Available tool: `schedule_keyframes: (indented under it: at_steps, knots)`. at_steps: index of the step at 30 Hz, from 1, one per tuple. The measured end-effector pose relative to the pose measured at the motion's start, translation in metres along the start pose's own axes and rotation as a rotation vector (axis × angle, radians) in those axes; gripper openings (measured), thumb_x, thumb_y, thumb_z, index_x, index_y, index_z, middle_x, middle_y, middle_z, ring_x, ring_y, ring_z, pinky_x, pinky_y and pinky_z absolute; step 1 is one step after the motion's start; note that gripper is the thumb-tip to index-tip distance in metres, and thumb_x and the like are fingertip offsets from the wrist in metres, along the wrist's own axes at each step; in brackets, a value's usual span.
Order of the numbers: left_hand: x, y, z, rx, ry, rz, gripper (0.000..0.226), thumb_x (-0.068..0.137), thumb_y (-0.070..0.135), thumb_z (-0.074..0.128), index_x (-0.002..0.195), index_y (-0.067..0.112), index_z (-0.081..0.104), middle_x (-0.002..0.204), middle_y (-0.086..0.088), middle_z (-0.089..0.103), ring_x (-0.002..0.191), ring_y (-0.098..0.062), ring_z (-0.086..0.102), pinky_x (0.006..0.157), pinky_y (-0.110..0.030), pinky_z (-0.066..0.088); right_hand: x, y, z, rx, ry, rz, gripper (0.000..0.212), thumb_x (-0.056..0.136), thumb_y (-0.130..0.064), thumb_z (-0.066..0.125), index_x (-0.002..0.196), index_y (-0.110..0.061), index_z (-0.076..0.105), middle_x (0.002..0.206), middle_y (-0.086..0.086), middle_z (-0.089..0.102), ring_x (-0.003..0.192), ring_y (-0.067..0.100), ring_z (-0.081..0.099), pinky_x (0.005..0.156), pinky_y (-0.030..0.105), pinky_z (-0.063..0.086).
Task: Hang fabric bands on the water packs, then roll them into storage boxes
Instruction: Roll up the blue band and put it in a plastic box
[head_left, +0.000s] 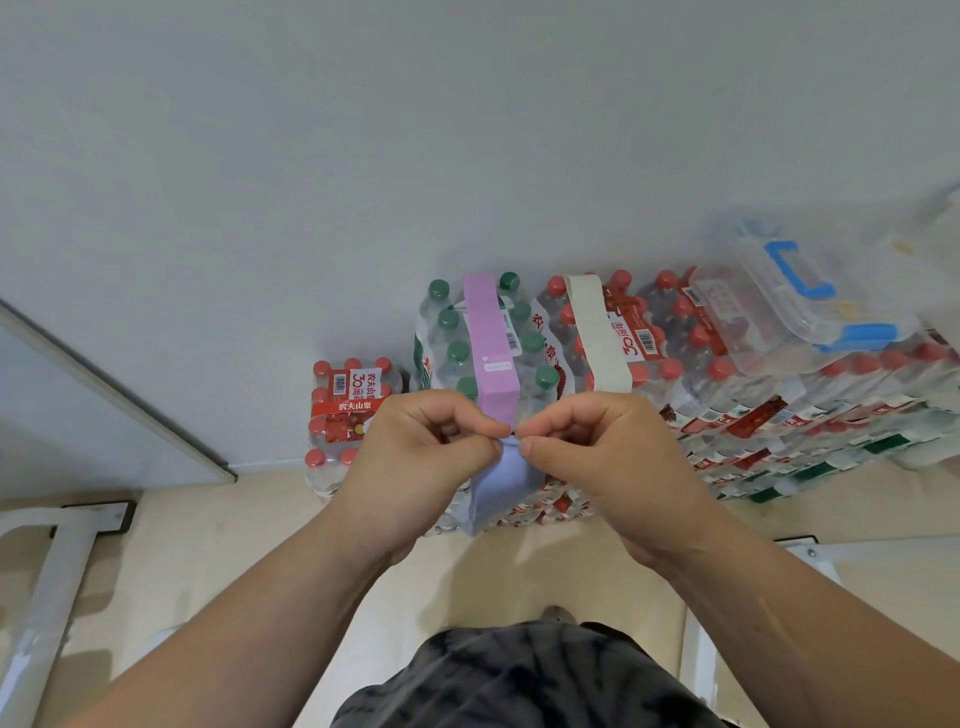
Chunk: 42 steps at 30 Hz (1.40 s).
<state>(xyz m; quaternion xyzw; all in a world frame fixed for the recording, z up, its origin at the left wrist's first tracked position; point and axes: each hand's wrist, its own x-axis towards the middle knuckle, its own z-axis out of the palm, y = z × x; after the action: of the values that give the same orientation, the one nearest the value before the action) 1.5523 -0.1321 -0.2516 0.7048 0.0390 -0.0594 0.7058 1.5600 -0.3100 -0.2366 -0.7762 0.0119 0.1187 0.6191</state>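
A light blue fabric band (503, 483) hangs between my hands in front of the stacked water packs. My left hand (421, 457) and my right hand (597, 452) both pinch its top edge, fingertips almost touching. Behind them a pink band (491, 343) lies draped over the green-capped water pack (452, 338). A cream band (597, 332) lies over the red-capped water pack (639, 332) to its right. The lower end of the pink band is hidden by my fingers.
A clear storage box (810, 306) with blue handle and latch rests on the packs at right. A lower red-capped pack (348, 410) stands at left by the wall. White metal frame legs (57, 561) flank the floor on both sides.
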Motion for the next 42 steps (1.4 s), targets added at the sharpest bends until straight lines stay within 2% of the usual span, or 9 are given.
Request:
schedule_keyframes:
  at_steps: [8, 11, 16, 18, 21, 24, 31, 34, 42]
  knots:
    - [-0.002, 0.001, 0.001, 0.044, -0.082, 0.046, 0.023, 0.083, -0.007, 0.072, 0.075, 0.014, 0.079, 0.073, -0.017, 0.072, 0.066, -0.020, 0.062, 0.063, -0.029, 0.050, -0.003, 0.007, -0.002, 0.061, 0.007, 0.002, 0.019, 0.085, 0.003, 0.076, 0.080, -0.015, 0.078, 0.074, 0.002, 0.075, 0.071, 0.012, 0.067, 0.070, 0.023, 0.057]
    - [-0.003, 0.000, 0.008, -0.014, -0.073, 0.028, 0.023, 0.083, -0.011, 0.070, 0.078, 0.010, 0.078, 0.074, -0.010, 0.074, 0.069, -0.015, 0.066, 0.066, -0.022, 0.055, -0.003, 0.012, -0.007, 0.090, 0.006, -0.007, 0.023, 0.086, 0.005, 0.074, 0.083, -0.018, 0.076, 0.073, 0.005, 0.070, 0.071, 0.014, 0.064, 0.071, 0.024, 0.056]
    - [0.001, -0.005, 0.024, 0.065, 0.013, -0.003, 0.027, 0.083, -0.006, 0.074, 0.089, 0.020, 0.079, 0.079, -0.017, 0.073, 0.071, -0.025, 0.067, 0.072, -0.038, 0.058, 0.000, 0.019, -0.024, 0.105, 0.009, 0.025, 0.023, 0.086, -0.002, 0.077, 0.094, -0.023, 0.078, 0.085, 0.013, 0.076, 0.089, 0.033, 0.074, 0.088, 0.044, 0.062]
    - [0.002, -0.002, 0.032, 0.128, 0.025, 0.024, 0.027, 0.083, -0.002, 0.076, 0.088, 0.023, 0.079, 0.076, -0.017, 0.072, 0.069, -0.031, 0.066, 0.067, -0.040, 0.058, 0.001, 0.021, -0.034, 0.089, 0.017, 0.030, 0.017, 0.086, -0.005, 0.077, 0.087, -0.022, 0.079, 0.083, 0.008, 0.078, 0.085, 0.028, 0.074, 0.082, 0.043, 0.064]
    - [0.007, 0.005, 0.052, 0.120, 0.057, 0.038, 0.030, 0.082, -0.003, 0.076, 0.090, 0.026, 0.078, 0.077, -0.011, 0.073, 0.066, -0.021, 0.065, 0.063, -0.027, 0.056, 0.005, 0.021, -0.053, 0.088, -0.023, -0.007, 0.016, 0.088, -0.005, 0.075, 0.085, -0.020, 0.079, 0.079, 0.004, 0.077, 0.075, 0.018, 0.072, 0.073, 0.034, 0.061]
    - [0.016, 0.011, 0.078, 0.120, 0.054, -0.002, 0.026, 0.083, -0.002, 0.075, 0.089, 0.024, 0.079, 0.078, -0.012, 0.074, 0.068, -0.021, 0.065, 0.060, -0.023, 0.054, 0.018, 0.025, -0.080, 0.107, -0.068, -0.043, 0.021, 0.089, -0.002, 0.074, 0.082, -0.021, 0.078, 0.080, 0.006, 0.076, 0.076, 0.022, 0.070, 0.070, 0.031, 0.058]
    - [0.043, 0.013, 0.142, 0.144, 0.147, -0.002, 0.022, 0.081, -0.005, 0.075, 0.081, 0.016, 0.081, 0.076, -0.016, 0.073, 0.075, -0.044, 0.062, 0.062, -0.049, 0.053, 0.043, 0.041, -0.144, 0.132, -0.146, -0.113, 0.017, 0.088, -0.001, 0.074, 0.084, -0.018, 0.077, 0.075, 0.012, 0.070, 0.066, 0.017, 0.062, 0.064, 0.023, 0.052]
    - [0.053, 0.010, 0.169, 0.151, 0.174, 0.002, 0.018, 0.081, -0.005, 0.075, 0.084, 0.012, 0.081, 0.076, -0.014, 0.074, 0.076, -0.043, 0.064, 0.066, -0.047, 0.056, 0.054, 0.050, -0.171, 0.126, -0.164, -0.116, 0.011, 0.090, -0.004, 0.074, 0.089, -0.015, 0.076, 0.079, 0.011, 0.074, 0.075, 0.029, 0.068, 0.069, 0.031, 0.056]
    - [0.066, 0.008, 0.210, 0.132, 0.182, -0.017, 0.023, 0.080, -0.009, 0.075, 0.081, 0.013, 0.080, 0.080, -0.016, 0.073, 0.078, -0.044, 0.065, 0.072, -0.053, 0.057, 0.066, 0.062, -0.211, 0.125, -0.196, -0.116, 0.030, 0.085, 0.008, 0.074, 0.084, -0.022, 0.076, 0.083, -0.003, 0.078, 0.076, 0.006, 0.072, 0.074, 0.018, 0.057]
